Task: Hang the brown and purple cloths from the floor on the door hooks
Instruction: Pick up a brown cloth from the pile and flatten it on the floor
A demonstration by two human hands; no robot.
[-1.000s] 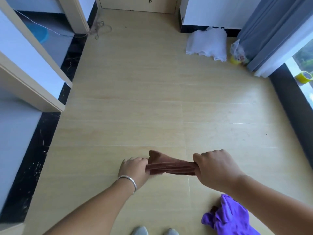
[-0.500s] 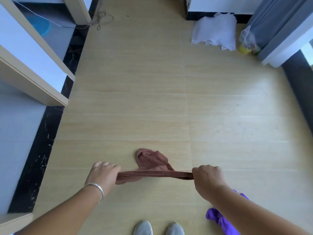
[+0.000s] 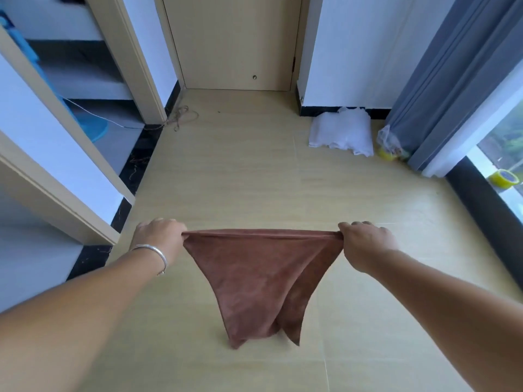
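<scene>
The brown cloth [image 3: 256,281] was held stretched in the lower centre of the frame, its top edge pulled taut and level between the two hands. The left hand [image 3: 158,236] was closed around the cloth's left corner, and the right hand [image 3: 365,241] was closed around the right corner; the gripping fingertips were hidden behind the knuckles and folded fabric. The cloth hung below in two overlapping pointed flaps, and whether their tips touched the floor [image 3: 240,179] could not be told. A silver bangle [image 3: 154,251] was worn on the left wrist.

Ahead of the hands, a broad stretch of pale wood floor lay open up to a closed door [image 3: 235,41] at the top centre. The left edge was bounded by angled door frames [image 3: 59,199] and a black threshold strip [image 3: 135,165]; the right edge by a grey curtain [image 3: 452,75] and a dark sill [image 3: 486,216]. A white bundle [image 3: 341,132] and a clear bag [image 3: 390,142] lay against the wall at upper right, and a tangle of cord [image 3: 181,117] lay at upper left. A yellow tape roll [image 3: 505,178] was seen at the right edge.

No writing could be read. The door's upper part was cut off by the frame, so no hooks could be made out. The purple cloth was out of view.
</scene>
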